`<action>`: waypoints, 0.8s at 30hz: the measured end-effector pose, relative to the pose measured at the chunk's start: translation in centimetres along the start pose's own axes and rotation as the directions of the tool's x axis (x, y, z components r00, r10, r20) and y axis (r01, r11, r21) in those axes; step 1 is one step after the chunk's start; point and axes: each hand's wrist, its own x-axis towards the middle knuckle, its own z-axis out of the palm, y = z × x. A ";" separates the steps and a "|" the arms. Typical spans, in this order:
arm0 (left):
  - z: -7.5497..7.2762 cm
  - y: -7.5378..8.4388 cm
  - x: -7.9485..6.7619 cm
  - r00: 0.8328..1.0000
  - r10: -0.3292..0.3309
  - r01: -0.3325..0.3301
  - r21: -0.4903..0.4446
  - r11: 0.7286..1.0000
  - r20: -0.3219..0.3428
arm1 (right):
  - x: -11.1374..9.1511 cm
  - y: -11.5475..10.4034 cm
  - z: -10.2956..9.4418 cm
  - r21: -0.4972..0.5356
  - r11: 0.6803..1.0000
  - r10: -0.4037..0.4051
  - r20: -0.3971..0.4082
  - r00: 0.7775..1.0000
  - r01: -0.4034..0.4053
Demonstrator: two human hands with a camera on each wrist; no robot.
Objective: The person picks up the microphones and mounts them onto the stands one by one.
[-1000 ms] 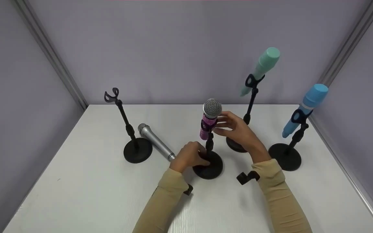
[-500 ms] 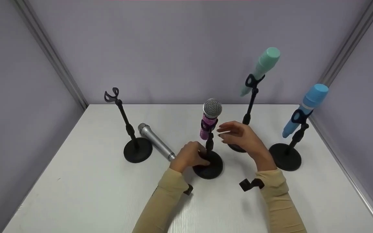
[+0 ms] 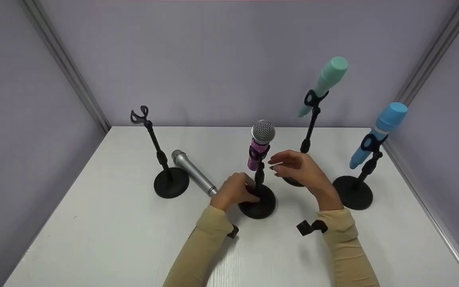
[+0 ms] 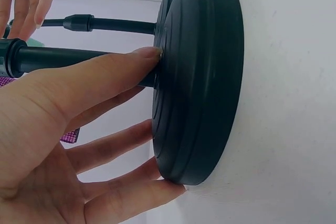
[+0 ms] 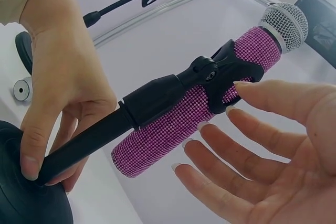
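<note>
A pink, glittery microphone with a silver mesh head sits tilted in the clip of a black microphone stand. My left hand holds this stand low down, thumb and fingers about the pole's foot and on the round base. Beside the microphone hovers my right hand, its fingers loosely bent and nothing in them. In the head view a small gap shows between those fingertips and the stand. Lying on the table behind my left hand is a silver microphone, its lower end hidden by that hand.
At the left is another black stand with a bare clip. A mint-green microphone leans in a stand at the back right. Further right, a blue microphone sits in its own stand. Pale walls enclose the white table.
My right hand has drawn away from the pink microphone, back and slightly downward, and now hovers beside it. My left hand has kept its hold on the stand. The head view has shifted slightly.
</note>
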 end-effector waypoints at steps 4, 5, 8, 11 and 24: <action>-0.1 0.0 0.1 1.000 0.011 -0.011 0.011 1.000 0.002 | 0.0 -0.1 0.0 -0.005 1.000 -0.011 -0.014 1.000 0.011; -0.1 0.0 0.1 1.000 0.009 -0.009 0.009 1.000 0.003 | 0.0 0.0 0.1 -0.007 1.000 -0.012 -0.014 1.000 0.012; -0.1 0.1 0.1 1.000 0.000 0.000 0.007 1.000 0.008 | 0.1 0.1 0.1 -0.025 1.000 -0.016 -0.001 1.000 0.016; 0.1 0.2 0.2 1.000 -0.010 0.010 -0.003 1.000 0.009 | 0.0 0.2 -0.1 -0.045 0.999 -0.021 0.014 1.000 0.022; 0.3 0.6 0.5 1.000 0.013 -0.013 0.025 1.000 0.004 | -0.9 -0.5 -1.0 -0.037 0.999 -0.008 -0.022 1.000 0.007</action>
